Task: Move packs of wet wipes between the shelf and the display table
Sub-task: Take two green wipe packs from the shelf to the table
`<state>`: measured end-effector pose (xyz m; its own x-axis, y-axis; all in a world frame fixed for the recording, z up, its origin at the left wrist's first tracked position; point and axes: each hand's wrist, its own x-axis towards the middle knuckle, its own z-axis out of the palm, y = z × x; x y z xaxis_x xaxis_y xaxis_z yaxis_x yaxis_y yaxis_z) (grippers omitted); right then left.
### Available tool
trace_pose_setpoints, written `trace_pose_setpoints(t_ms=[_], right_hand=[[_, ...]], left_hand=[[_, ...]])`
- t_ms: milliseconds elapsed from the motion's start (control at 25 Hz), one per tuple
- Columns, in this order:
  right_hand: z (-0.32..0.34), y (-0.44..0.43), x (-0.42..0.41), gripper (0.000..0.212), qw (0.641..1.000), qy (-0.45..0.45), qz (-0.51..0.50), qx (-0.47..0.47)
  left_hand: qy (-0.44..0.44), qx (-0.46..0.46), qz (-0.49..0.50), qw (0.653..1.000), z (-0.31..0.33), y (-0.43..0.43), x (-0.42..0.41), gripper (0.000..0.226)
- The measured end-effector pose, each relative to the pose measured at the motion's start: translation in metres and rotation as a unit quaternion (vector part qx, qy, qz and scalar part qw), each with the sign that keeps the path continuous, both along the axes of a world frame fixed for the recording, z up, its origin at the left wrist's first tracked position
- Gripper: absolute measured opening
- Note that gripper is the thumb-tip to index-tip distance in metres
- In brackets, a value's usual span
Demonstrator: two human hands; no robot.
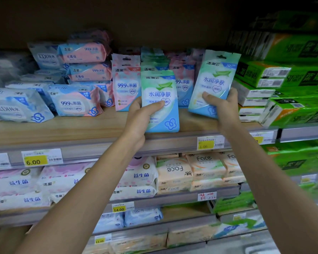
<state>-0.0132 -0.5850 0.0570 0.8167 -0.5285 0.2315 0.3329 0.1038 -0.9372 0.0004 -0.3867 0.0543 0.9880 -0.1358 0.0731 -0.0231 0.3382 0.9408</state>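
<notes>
My left hand [141, 116] grips a green-and-blue pack of wet wipes [159, 88] by its lower left, thumb across the front, at the front edge of the wooden shelf [62, 127]. A second pack of the same kind [215, 77], tilted to the right, is held from below by my right hand [222, 105] just above the shelf. Behind the two packs stand rows of similar small packs, green-blue [154, 66] and pink [126, 83].
Larger blue and pink wipe packs [75, 101] lie stacked at the shelf's left. Green tissue boxes [283, 76] fill the right side. Price tags [41, 158] line the shelf rail. Lower shelves hold more wipes and tissue packs [173, 171].
</notes>
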Motion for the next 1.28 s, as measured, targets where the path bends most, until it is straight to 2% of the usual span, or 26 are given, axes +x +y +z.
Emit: trace_pose_setpoints(t_ms=[80,200,400,520,720,920,1160,1280], right_hand=[[-0.006,0.014,-0.022,0.037,0.999,-0.016,0.031,0.0],[-0.016,0.037,-0.055,0.041,0.997,0.009,0.068,-0.019],[-0.062,0.083,-0.097,0.033,0.985,0.08,0.15,-0.021],[-0.104,0.109,-0.115,0.032,0.968,0.136,0.209,0.0],[-0.16,0.147,-0.134,0.032,0.912,0.217,0.347,-0.026],[-0.185,0.2,-0.151,0.027,0.832,0.235,0.493,-0.098],[-0.197,0.303,-0.215,0.026,0.697,0.207,0.669,-0.151],[-0.2,0.352,-0.25,0.031,0.642,0.195,0.721,-0.174]], left_hand=[[-0.018,0.021,0.005,1.0,0.002,0.007,-0.008,0.017],[-0.021,0.06,0.018,0.998,-0.004,0.032,-0.03,0.02],[0.038,0.076,0.075,0.994,-0.048,0.083,-0.082,0.028],[0.085,0.093,0.107,0.986,-0.088,0.106,-0.122,0.038],[0.174,0.074,0.243,0.951,-0.144,0.127,-0.198,0.027],[0.236,0.031,0.428,0.872,-0.167,0.144,-0.286,0.016],[0.29,-0.017,0.632,0.718,-0.191,0.176,-0.405,0.025],[0.307,-0.024,0.679,0.667,-0.194,0.203,-0.445,0.031]])
